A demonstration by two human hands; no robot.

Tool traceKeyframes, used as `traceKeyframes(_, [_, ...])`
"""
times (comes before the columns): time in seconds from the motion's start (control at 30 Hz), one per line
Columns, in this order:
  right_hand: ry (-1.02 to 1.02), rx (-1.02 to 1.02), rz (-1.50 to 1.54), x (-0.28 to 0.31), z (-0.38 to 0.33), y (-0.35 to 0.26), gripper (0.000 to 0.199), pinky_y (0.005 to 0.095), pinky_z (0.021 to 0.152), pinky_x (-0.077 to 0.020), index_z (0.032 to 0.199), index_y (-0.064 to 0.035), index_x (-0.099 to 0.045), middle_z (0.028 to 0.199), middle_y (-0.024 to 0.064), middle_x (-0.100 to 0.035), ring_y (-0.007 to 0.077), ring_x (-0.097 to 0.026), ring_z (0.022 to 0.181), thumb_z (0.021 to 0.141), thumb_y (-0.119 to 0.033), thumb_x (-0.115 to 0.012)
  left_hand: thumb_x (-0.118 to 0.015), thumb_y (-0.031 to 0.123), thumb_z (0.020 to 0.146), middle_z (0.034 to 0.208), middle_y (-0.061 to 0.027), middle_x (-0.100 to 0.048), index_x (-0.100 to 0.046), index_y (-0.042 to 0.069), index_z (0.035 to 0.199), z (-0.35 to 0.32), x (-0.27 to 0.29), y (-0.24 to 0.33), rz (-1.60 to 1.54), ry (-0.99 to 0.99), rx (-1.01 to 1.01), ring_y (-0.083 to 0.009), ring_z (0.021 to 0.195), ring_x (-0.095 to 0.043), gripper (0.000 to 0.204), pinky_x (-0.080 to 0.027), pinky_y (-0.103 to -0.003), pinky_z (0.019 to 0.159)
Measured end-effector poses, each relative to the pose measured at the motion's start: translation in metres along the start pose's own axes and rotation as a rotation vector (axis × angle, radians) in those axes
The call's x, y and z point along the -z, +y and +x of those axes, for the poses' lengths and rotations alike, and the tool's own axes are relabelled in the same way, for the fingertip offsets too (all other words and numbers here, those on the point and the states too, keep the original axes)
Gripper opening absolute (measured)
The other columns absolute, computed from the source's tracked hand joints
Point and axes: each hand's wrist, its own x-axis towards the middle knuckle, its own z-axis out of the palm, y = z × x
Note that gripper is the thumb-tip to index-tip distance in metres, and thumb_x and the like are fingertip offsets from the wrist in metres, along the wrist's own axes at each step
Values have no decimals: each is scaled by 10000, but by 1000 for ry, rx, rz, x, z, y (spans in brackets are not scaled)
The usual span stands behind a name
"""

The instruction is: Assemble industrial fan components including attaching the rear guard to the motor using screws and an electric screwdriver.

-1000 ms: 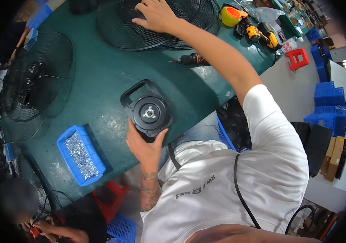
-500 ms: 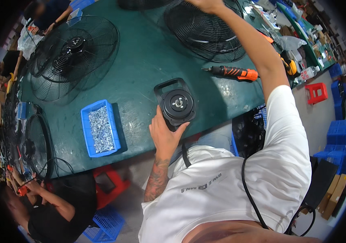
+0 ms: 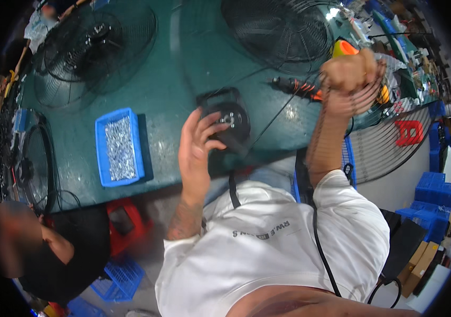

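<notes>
Update: right hand (image 3: 349, 71) is off the guard stack (image 3: 281, 31) and out to the right, with a black wire fan guard (image 3: 381, 153) in its grip. Fingers look curled closed on the wires; motion blur hides the exact hold. Guard sweeps across the forearm and overhangs the table edge, tilted, wires showing against the floor

Left hand (image 3: 196, 145) changed too: half a second ago it was clamped on the near side of the black round housing (image 3: 240, 119), now the fingers are open and spread over its left side. Can't tell if a fingertip touches. Housing sits on the green table (image 3: 167, 111) in front of the person, loop handle (image 3: 220, 95) pointing away, metal hub facing up

Meaning: housing looks no longer clamped by hand, apparently resting on the table by itself; guard is picked up but not on it, nothing joined yet as far as I can see

Around: blue bin (image 3: 138, 148) of silver screws (image 3: 119, 148) left of the housing, black-and-orange power screwdriver (image 3: 294, 87) right of it, bit end toward the housing side, fan cage (image 3: 99, 31) farther up left
</notes>
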Motion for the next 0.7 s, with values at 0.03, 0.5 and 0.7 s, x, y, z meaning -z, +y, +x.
traceKeyframes(0.03, [23, -1, 10, -9, -19, 23, 401, 312, 636, -349, 869, -111, -562, 669, 26, -495, 129, -461, 591, 1037, -461, -461, -591, 412, 1001, 1288, -310, -601, -307, -65, 1530, 2, 2, 9, -396, -139, 144, -370, 1086, -683, 768, -591, -371, 804])
traceKeyframes(0.5, [822, -334, -466, -8, -136, 19, 725, 620, 989, -533, 1603, 24, -219, 1553, 395, -339, 568, -463, 1368, 985, -277, -447, -424, 409, 1033, 1072, -316, -677, -299, -114, 1510, -28, 116, 37, 6, 115, 341, -343, 803, -748, 719, -632, -343, 604])
traceKeyframes(0.7, [863, -474, -685, -14, -149, 11, 845, 575, 961, -560, 1626, 16, -170, 1579, 374, -321, 534, -482, 1373, 941, -354, -500, -381, 505, 1071, 1124, -300, -677, -325, -82, 1518, -38, 114, 23, -15, 128, 427, -310, 826, -749, 740, -629, -324, 613])
